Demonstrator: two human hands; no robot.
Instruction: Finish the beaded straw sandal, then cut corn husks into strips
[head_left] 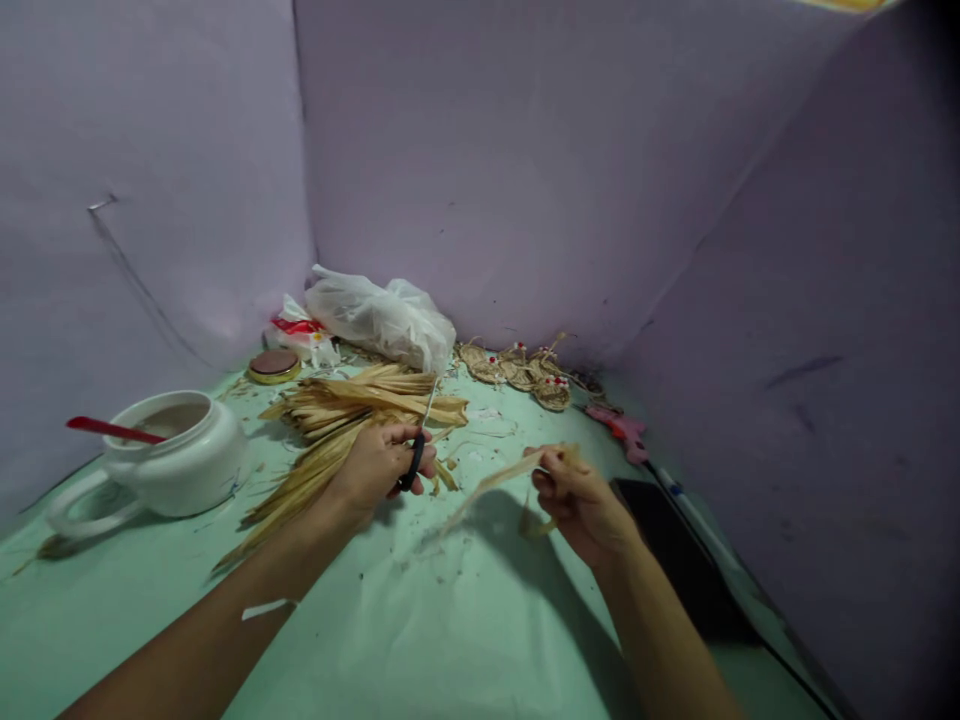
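Note:
My left hand [379, 462] is closed round the black handle of a pair of scissors [417, 450], whose blades point up and away. My right hand [574, 495] pinches a thin strip of dried straw leaf [491, 485] that trails down to the left toward the green table surface [420, 620]. A pile of dried straw leaves [352, 410] lies just behind and under my left hand. The two hands are a short gap apart above the table.
A white jar [176, 455] with a red-handled tool [112, 430] stands at the left. A plastic bag [382, 318], a gold lid [274, 366], small woven straw sandals [525, 370], a pink glue gun [622, 428] and a dark phone [675, 545] lie around. Lilac walls enclose the table.

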